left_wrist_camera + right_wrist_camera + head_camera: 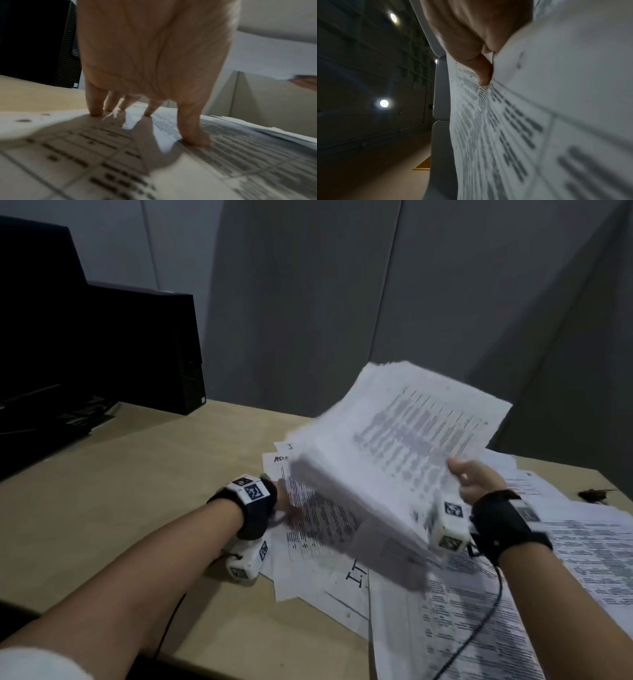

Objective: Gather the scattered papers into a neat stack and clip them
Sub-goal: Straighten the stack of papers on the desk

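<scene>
White papers (394, 446) with grey-black print (blurred), tan desk (137, 474), black computer tower (147, 347)

Black computer tower (144, 350) stands at far left on the wooden desk (102, 491). Grey partition panels (342, 302) rise behind. Ceiling lights (384, 103) lit.

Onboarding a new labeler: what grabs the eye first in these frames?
A thick sheaf of printed papers, lifted and tilted above the desk at centre right, pinched at its near edge by the right hand. Below it, loose sheets sprawl over the desk's right half, the left hand pressing fingertips on them. A black computer tower stands far left.
</scene>
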The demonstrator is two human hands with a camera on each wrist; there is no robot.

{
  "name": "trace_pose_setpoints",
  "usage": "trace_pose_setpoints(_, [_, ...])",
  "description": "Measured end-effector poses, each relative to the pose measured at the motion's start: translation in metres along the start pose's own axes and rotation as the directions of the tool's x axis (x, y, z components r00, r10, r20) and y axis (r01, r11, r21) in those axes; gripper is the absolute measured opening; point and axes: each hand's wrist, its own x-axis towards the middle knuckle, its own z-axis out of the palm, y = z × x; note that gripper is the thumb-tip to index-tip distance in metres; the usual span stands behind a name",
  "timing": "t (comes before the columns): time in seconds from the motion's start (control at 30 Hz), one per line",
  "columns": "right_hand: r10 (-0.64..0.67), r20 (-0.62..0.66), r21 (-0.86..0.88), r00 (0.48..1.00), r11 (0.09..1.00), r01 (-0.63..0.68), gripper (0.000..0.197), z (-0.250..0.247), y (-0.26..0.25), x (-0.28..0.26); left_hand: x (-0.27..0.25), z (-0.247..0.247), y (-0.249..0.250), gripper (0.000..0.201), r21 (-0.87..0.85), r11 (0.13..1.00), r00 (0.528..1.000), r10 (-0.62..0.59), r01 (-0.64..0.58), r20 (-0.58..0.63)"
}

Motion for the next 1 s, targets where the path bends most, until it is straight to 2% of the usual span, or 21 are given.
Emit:
trace_pose_setpoints(0.07, [0.058, 0.009, -0.007, 0.998, 0.998, -0.057, 0.034, -0.016, 0.021, 0.004, 0.008, -0.007, -0.009, 0.087, 0.003, 1.000, 0.999, -0.031, 0.031, -0.009])
trace_pose_setpoints(0.13, [0.102, 0.003, -0.083, 0.995, 0.991, -0.101, 0.035, -0.025, 0.042, 0.006, 0.009, -0.013, -0.017, 0.090, -0.012, 0.996, 0.996, -0.089, 0.089, 0.020])
trace_pose_setpoints(0.2, [0.085, -0.020, -0.190, 0.996, 0.978, -0.087, 0.036, -0.029, 0.059, 0.014, 0.016, -0.013, -0.023, 0.093, -0.039, 0.990, 0.991, -0.137, 0.137, 0.004])
trace_pose_setpoints(0.27, [0.078, -0.065, -0.277, 0.995, 0.956, -0.093, 0.042, -0.024, 0.067, 0.018, 0.018, -0.012, -0.029, 0.088, -0.017, 0.984, 0.984, -0.179, 0.179, -0.008])
trace_pose_setpoints(0.33, [0.055, -0.091, -0.329, 0.994, 0.941, -0.082, 0.042, -0.017, 0.070, 0.023, 0.022, -0.009, -0.034, 0.073, -0.001, 0.988, 0.988, -0.152, 0.152, -0.001])
trace_pose_setpoints(0.4, [0.055, -0.102, -0.286, 0.993, 0.955, -0.083, 0.042, -0.009, 0.069, 0.028, 0.017, -0.014, -0.040, 0.046, 0.068, 0.995, 0.997, -0.076, 0.075, 0.015])
trace_pose_setpoints(0.47, [0.061, -0.102, -0.263, 0.993, 0.961, -0.086, 0.042, -0.003, 0.069, 0.029, 0.009, -0.018, -0.054, 0.043, 0.113, 0.992, 0.992, -0.068, 0.055, 0.109])
trace_pose_setpoints(0.5, [0.057, -0.104, -0.253, 0.993, 0.964, -0.082, 0.042, -0.001, 0.068, 0.028, 0.004, -0.021, -0.059, 0.035, 0.101, 0.993, 0.992, -0.065, 0.053, 0.111])
trace_pose_setpoints(0.53, [0.058, -0.103, -0.233, 0.993, 0.969, -0.081, 0.043, 0.000, 0.069, 0.029, 0.008, -0.024, -0.070, 0.018, 0.085, 0.994, 0.993, -0.071, 0.063, 0.093])
trace_pose_setpoints(0.57, [0.061, -0.086, -0.215, 0.994, 0.973, -0.078, 0.044, -0.001, 0.069, 0.026, 0.030, -0.024, -0.085, 0.014, 0.074, 0.995, 0.997, -0.069, 0.065, 0.046])
trace_pose_setpoints(0.63, [0.057, -0.055, -0.194, 0.997, 0.979, -0.066, 0.046, -0.002, 0.067, 0.021, 0.090, -0.017, -0.106, 0.047, -0.060, 0.996, 0.996, -0.053, 0.058, 0.077])
trace_pose_setpoints(0.67, [0.056, -0.052, -0.187, 0.997, 0.980, -0.064, 0.046, -0.002, 0.067, 0.019, 0.104, -0.017, -0.106, 0.063, -0.118, 0.991, 0.998, -0.068, 0.067, -0.005])
trace_pose_setpoints(0.7, [0.055, -0.047, -0.176, 0.997, 0.982, -0.062, 0.046, -0.002, 0.067, 0.016, 0.098, -0.026, -0.098, 0.064, -0.130, 0.989, 0.995, -0.078, 0.069, -0.063])
trace_pose_setpoints(0.73, [0.055, -0.049, -0.155, 0.997, 0.986, -0.062, 0.046, -0.003, 0.067, 0.014, 0.072, -0.037, -0.083, 0.048, -0.140, 0.989, 0.993, -0.054, 0.039, -0.108])
trace_pose_setpoints(0.77, [0.057, -0.045, -0.147, 0.997, 0.987, -0.063, 0.046, -0.003, 0.066, 0.014, 0.046, -0.046, -0.068, 0.027, -0.092, 0.996, 0.975, -0.034, 0.014, -0.217])
trace_pose_setpoints(0.8, [0.054, -0.051, -0.140, 0.997, 0.988, -0.060, 0.046, -0.002, 0.068, 0.014, 0.035, -0.049, -0.060, 0.010, -0.072, 0.997, 0.940, -0.032, 0.008, -0.340])
trace_pose_setpoints(0.83, [0.048, -0.056, -0.135, 0.997, 0.989, -0.056, 0.046, -0.004, 0.067, 0.014, 0.019, -0.052, -0.043, 0.005, -0.054, 0.998, 0.898, -0.041, 0.019, -0.438])
trace_pose_setpoints(0.87, [0.052, -0.058, -0.132, 0.997, 0.989, -0.059, 0.047, -0.004, 0.067, 0.015, 0.025, -0.047, -0.038, 0.015, -0.035, 0.999, 0.876, -0.038, 0.024, -0.482])
trace_pose_setpoints(0.9, [0.056, -0.064, -0.127, 0.996, 0.990, -0.063, 0.047, -0.004, 0.068, 0.017, 0.032, -0.044, -0.037, 0.024, -0.015, 0.999, 0.873, -0.043, 0.041, -0.486])
trace_pose_setpoints(0.97, [0.062, -0.091, -0.127, 0.994, 0.989, -0.074, 0.048, -0.004, 0.068, 0.020, 0.025, -0.037, -0.034, 0.040, 0.002, 0.991, 0.900, -0.119, 0.132, -0.419])
trace_pose_setpoints(1.0, [0.072, -0.094, -0.127, 0.993, 0.988, -0.084, 0.048, -0.003, 0.067, 0.020, 0.022, -0.034, -0.036, 0.048, -0.001, 0.992, 0.925, -0.116, 0.124, -0.361])
